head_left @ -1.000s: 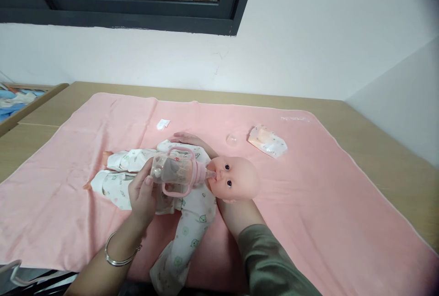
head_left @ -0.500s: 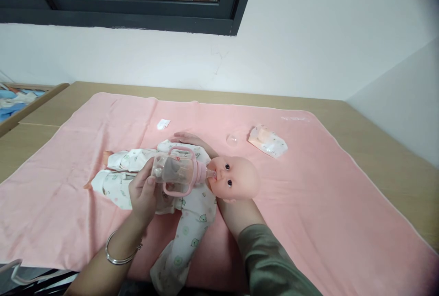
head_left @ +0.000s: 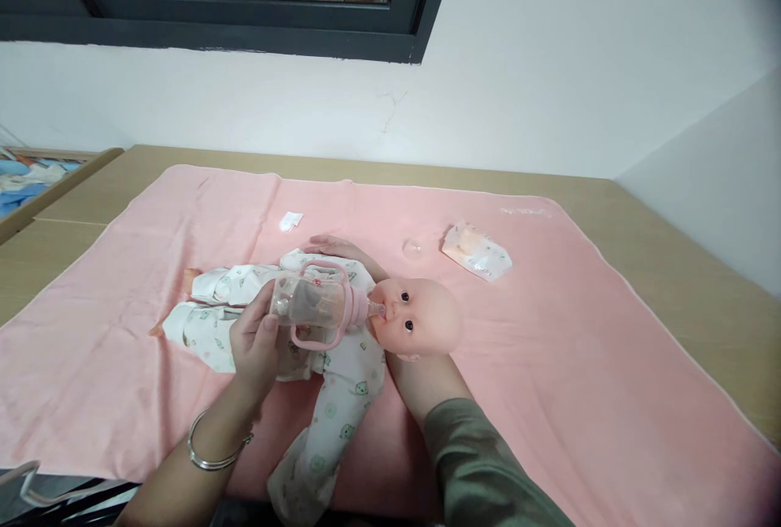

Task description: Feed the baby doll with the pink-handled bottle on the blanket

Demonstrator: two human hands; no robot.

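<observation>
My left hand (head_left: 256, 336) is wrapped round the base of a clear baby bottle (head_left: 311, 303) with pink handles and a pink collar. Its teat touches the mouth of a baby doll (head_left: 421, 315), which lies on its back with the head to the right. The doll wears a white printed outfit. My right forearm passes under the doll's neck, and my right hand (head_left: 333, 247) comes out at the far side, its fingers along the doll's far sleeve, holding it. Part of that hand is hidden behind the doll.
A pink mat (head_left: 579, 332) covers much of the wooden table (head_left: 671, 242). Beyond the doll lie a small white piece (head_left: 291, 221), a clear dome-shaped cap (head_left: 413, 247) and a crumpled white packet (head_left: 477, 251). A wall and a dark window frame (head_left: 256, 31) rise behind.
</observation>
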